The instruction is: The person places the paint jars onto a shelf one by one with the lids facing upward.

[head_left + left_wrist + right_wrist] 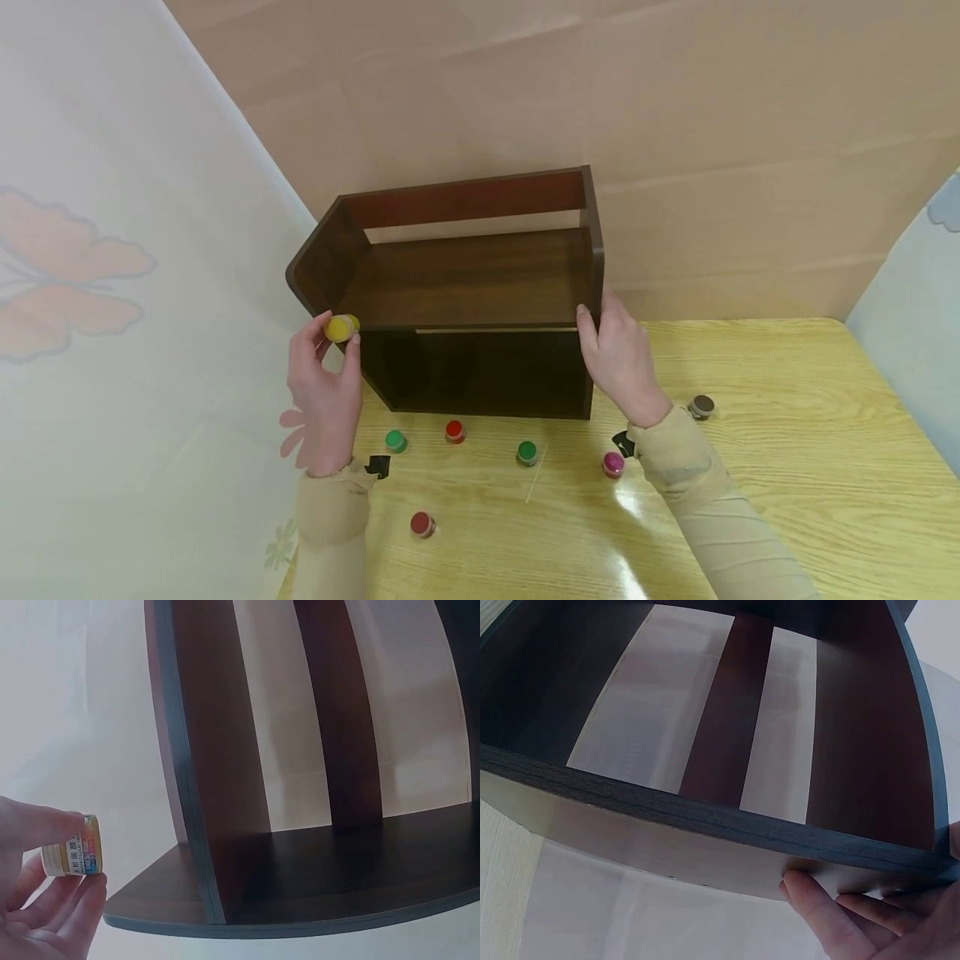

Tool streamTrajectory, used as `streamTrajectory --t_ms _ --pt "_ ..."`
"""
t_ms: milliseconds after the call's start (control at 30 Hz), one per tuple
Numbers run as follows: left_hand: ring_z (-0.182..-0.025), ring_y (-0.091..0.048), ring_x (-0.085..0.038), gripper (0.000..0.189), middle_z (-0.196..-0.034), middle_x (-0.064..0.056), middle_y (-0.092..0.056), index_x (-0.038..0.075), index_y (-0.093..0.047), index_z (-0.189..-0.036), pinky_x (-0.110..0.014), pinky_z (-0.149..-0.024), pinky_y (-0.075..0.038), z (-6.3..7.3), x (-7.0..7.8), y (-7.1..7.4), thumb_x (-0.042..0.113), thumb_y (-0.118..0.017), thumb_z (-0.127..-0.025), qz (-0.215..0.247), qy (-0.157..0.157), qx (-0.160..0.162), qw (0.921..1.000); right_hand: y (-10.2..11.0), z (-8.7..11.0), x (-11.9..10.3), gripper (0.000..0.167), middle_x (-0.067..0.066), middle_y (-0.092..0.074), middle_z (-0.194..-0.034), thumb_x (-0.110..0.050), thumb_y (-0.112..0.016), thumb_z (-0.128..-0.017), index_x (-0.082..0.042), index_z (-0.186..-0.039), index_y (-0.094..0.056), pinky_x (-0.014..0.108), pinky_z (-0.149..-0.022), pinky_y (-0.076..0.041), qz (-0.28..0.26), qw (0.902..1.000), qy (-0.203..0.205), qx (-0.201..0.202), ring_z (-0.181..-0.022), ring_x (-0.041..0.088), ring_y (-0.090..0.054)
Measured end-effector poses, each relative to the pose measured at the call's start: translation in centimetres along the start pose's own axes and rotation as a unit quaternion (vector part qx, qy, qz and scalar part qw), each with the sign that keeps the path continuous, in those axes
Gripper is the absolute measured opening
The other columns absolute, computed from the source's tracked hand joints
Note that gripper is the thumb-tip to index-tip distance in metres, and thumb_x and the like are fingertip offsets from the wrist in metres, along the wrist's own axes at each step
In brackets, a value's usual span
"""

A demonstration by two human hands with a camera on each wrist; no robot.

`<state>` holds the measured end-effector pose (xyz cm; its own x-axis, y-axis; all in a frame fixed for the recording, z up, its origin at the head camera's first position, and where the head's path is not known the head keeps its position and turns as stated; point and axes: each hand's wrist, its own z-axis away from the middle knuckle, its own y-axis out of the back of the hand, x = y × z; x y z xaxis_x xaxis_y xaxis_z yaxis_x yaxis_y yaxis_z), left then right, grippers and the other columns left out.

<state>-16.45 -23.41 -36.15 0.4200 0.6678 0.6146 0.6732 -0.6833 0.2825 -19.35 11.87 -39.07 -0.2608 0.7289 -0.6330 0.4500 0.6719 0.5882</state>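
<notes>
The left hand [326, 408] pinches a small yellow jar [341, 328] between thumb and fingers — held up just beside the near left corner of a dark wooden shelf [465, 287]. The right hand [622, 358] grips the shelf's right end, thumb on the inner side, fingers against the outer face. Below, on the table [795, 408], a red jar [454, 431] and two green jars [527, 452] sit near its front — a magenta jar [613, 464] lies by the right sleeve [678, 462].
</notes>
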Motion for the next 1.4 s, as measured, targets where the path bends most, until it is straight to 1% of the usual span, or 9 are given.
streamTrajectory --t_ms 133,267,333,500,767,900,1100,1267,1400 --pt "-0.116 -0.057 -0.014 0.045 -0.124 -0.005 -0.060 0.009 -0.055 -0.130 -0.025 -0.101 -0.047 -0.8 -0.2 -0.4 0.015 -0.070 -0.088 0.001 0.003 -0.009 1.0000 0.0 0.0 0.0 0.054 0.025 -0.061 -0.117 -0.038 -0.042 -0.101 0.001 -0.139 -0.044 0.063 -0.077 -0.049 -0.001 1.0000 0.000 -0.002 -0.096 0.051 -0.062" --pt "-0.113 -0.058 -0.015 0.043 -0.122 -0.007 -0.061 0.006 -0.056 -0.128 -0.025 -0.098 -0.048 -1.6 -0.7 -1.1 0.016 -0.070 -0.088 -0.007 0.007 -0.009 0.9999 -0.1 -0.1 0.1 0.050 0.024 -0.062 -0.113 -0.038 -0.042 -0.101 -0.001 -0.135 -0.046 0.062 -0.074 -0.049 -0.003 1.0000 0.005 0.000 -0.093 0.050 -0.063" --pt "-0.111 -0.059 -0.017 0.043 -0.121 -0.008 -0.061 0.006 -0.056 -0.128 -0.026 -0.097 -0.050 -2.0 -1.0 -1.5 0.015 -0.070 -0.088 -0.012 0.005 -0.011 0.9999 -0.1 -0.1 0.2 0.049 0.023 -0.062 -0.113 -0.037 -0.042 -0.101 -0.001 -0.135 -0.047 0.062 -0.073 -0.050 -0.003 1.0000 0.008 0.002 -0.092 0.050 -0.063" --pt "-0.110 -0.061 -0.022 0.045 -0.124 -0.013 -0.059 0.004 -0.054 -0.132 -0.034 -0.096 -0.051 -2.5 -1.5 -2.1 0.012 -0.067 -0.090 -0.026 0.001 -0.031 0.9992 -0.1 0.0 0.3 0.051 0.023 -0.061 -0.117 -0.037 -0.041 -0.101 -0.002 -0.138 -0.044 0.062 -0.074 -0.050 -0.002 0.9999 0.011 0.001 -0.093 0.050 -0.063" --pt "-0.109 -0.060 -0.031 0.046 -0.124 -0.019 -0.058 0.001 -0.052 -0.135 -0.042 -0.096 -0.051 -3.6 -2.3 -2.8 0.009 -0.065 -0.092 -0.071 0.020 -0.060 0.9955 0.0 0.0 0.3 0.047 0.022 -0.063 -0.110 -0.037 -0.041 -0.101 -0.003 -0.134 -0.046 0.061 -0.070 -0.050 -0.003 1.0000 0.009 0.002 -0.089 0.049 -0.064" --pt "-0.110 -0.059 -0.033 0.046 -0.125 -0.022 -0.057 -0.002 -0.051 -0.136 -0.044 -0.096 -0.051 -3.7 -2.7 -3.0 0.007 -0.064 -0.092 -0.075 0.033 -0.070 0.9942 0.0 0.0 0.4 0.049 0.022 -0.062 -0.112 -0.037 -0.041 -0.102 -0.004 -0.139 -0.043 0.061 -0.070 -0.050 0.000 1.0000 0.009 -0.002 -0.090 0.047 -0.064" --pt "-0.112 -0.057 -0.033 0.046 -0.125 -0.022 -0.056 -0.002 -0.051 -0.135 -0.043 -0.097 -0.051 -3.7 -3.1 -3.2 0.007 -0.063 -0.092 -0.075 0.041 -0.075 0.9935 0.0 0.0 0.5 0.050 0.021 -0.062 -0.111 -0.036 -0.040 -0.102 -0.005 -0.141 -0.042 0.061 -0.069 -0.050 0.003 0.9999 0.010 -0.001 -0.090 0.047 -0.064" --pt "-0.111 -0.057 -0.032 0.044 -0.125 -0.021 -0.056 -0.001 -0.051 -0.133 -0.042 -0.097 -0.051 -4.0 -3.2 -3.3 0.006 -0.064 -0.091 -0.074 0.044 -0.076 0.9933 0.0 -0.1 0.5 0.050 0.021 -0.063 -0.112 -0.037 -0.040 -0.102 -0.006 -0.141 -0.042 0.061 -0.069 -0.050 0.004 1.0000 0.008 -0.003 -0.091 0.047 -0.064" --pt "-0.112 -0.056 -0.032 0.044 -0.124 -0.021 -0.055 -0.001 -0.051 -0.132 -0.041 -0.096 -0.051 -4.1 -3.3 -3.4 0.006 -0.064 -0.091 -0.082 0.046 -0.088 0.9917 0.0 -0.1 0.4 0.049 0.022 -0.062 -0.111 -0.037 -0.041 -0.102 -0.004 -0.138 -0.044 0.061 -0.069 -0.050 0.003 1.0000 0.006 -0.005 -0.090 0.048 -0.064"
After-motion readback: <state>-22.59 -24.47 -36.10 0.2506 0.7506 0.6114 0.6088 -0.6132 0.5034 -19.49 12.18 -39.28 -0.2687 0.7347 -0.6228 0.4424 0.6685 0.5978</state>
